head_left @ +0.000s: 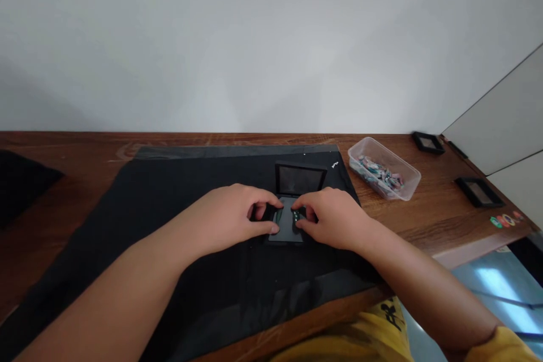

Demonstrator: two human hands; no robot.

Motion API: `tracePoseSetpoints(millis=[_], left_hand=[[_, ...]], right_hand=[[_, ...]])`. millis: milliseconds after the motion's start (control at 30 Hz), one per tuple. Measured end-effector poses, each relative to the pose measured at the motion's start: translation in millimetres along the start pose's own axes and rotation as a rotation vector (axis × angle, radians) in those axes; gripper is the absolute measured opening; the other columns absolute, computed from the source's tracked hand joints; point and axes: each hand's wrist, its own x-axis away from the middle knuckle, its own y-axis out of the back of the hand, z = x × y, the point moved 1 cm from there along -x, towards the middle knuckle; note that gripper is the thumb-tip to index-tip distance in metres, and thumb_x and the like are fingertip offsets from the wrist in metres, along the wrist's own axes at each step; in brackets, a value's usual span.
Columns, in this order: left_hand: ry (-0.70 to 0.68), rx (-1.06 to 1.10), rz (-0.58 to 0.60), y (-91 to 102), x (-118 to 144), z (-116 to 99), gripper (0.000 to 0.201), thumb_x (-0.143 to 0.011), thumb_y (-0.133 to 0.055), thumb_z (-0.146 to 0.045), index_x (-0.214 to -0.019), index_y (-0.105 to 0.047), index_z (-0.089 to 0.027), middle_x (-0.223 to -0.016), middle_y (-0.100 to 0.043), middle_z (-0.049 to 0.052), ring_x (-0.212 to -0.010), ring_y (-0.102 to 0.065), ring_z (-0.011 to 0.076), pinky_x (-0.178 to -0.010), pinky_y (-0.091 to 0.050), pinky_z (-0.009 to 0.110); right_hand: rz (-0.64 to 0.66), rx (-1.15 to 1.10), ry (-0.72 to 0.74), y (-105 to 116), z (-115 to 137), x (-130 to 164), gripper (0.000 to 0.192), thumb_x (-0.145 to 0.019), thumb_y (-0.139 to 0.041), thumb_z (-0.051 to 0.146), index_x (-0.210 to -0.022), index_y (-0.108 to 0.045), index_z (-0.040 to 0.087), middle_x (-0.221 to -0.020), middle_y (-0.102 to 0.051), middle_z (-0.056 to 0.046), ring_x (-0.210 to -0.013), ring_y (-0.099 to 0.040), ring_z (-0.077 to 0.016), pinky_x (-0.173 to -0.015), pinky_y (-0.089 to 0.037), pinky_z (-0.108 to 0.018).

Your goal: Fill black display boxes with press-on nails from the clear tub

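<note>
Black cloth (169, 226) covers the wooden table (424, 220) under both hands. I count three small black frames: one standing frame (300, 179) just behind the fingers, and two more, a far frame (428, 142) and a near frame (479, 191), well to the right of the right hand. There is one clear plastic box (384, 175) with many small colourful pieces, to the right and a little behind the right hand. A few small round coloured pieces (504, 219) lie near the right table edge; they are too small to make out.

Between the hands lies one flat grey panel (286, 226), partly hidden by the fingers, with small dark pieces on it which I cannot identify. The left hand (233, 218) and the right hand (335, 218) are close together, fingers curled. Each hand pinches at the panel with thumb and fingertips, the left on its left side, the right on its right side.
</note>
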Motion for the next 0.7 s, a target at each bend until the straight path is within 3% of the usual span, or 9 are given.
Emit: tracePoseSetpoints(millis=[233,433,700], left_hand=[[-0.009,-0.017,0.041,1.5,-1.7,-0.4,0.038,-0.08,-0.081,-0.058,-0.109,-0.092,-0.036,-0.08,-0.078,0.001,-0.071,-0.07,0.0224,-0.065,-0.048,0.033],[-0.018,-0.029,0.037,0.7,-0.3,-2.8,0.033,-0.081,-0.079,-0.056,-0.104,-0.091,-0.036,-0.081,-0.078,0.001,-0.073,-0.07,0.0234,-0.067,-0.047,0.034],[-0.055,-0.051,-0.011,-1.3,0.9,-8.9,0.028,-0.079,-0.082,-0.056,-0.099,-0.09,-0.038,-0.073,-0.076,-0.001,-0.065,-0.068,0.0225,-0.061,-0.043,0.034]], right_hand=[[0.026,0.115,0.077,-3.3,0.2,1.3,0.038,-0.112,-0.07,0.031,-0.149,-0.078,0.027,-0.115,-0.09,-0.008,-0.121,-0.082,-0.0314,-0.1,-0.057,-0.04],[0.036,0.171,0.086,-2.8,5.4,1.5,0.036,-0.117,-0.061,0.03,-0.149,-0.076,0.023,-0.139,-0.085,-0.012,-0.128,-0.081,-0.034,-0.101,-0.06,-0.043],[0.013,0.163,0.059,-6.3,7.6,-1.8,0.04,-0.118,-0.057,0.028,-0.155,-0.071,0.023,-0.14,-0.084,-0.014,-0.126,-0.082,-0.0344,-0.1,-0.062,-0.044]])
